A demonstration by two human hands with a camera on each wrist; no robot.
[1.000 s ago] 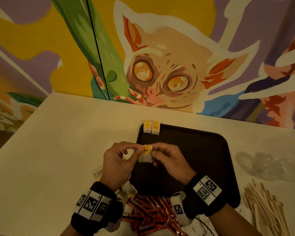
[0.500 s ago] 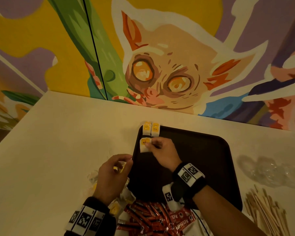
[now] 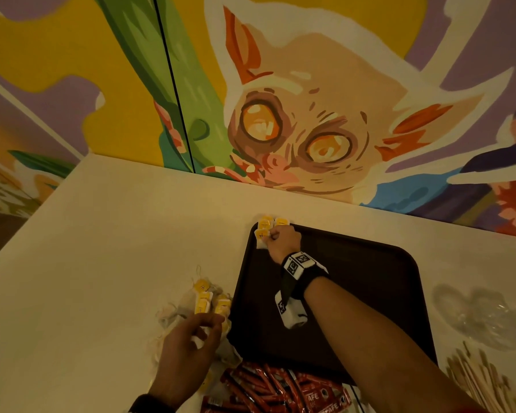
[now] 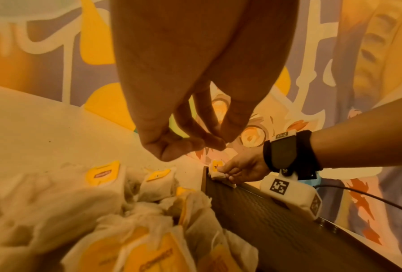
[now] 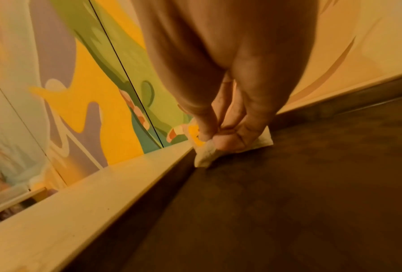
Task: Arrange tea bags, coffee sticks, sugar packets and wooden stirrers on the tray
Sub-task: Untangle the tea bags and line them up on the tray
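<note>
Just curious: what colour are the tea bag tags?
Yellow, on the tea bags; the left wrist view shows them best.

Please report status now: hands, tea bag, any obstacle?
Right hand pinches tea bag at tray far-left corner. Left hand open over tea bag pile. No obstacle.

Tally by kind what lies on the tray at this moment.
Tea bags: 3, in the tray's far left corner, one pinched by the right hand
Coffee sticks: 0, piled by the near rim
Stirrers: 0, on the table
Total: 3
</note>
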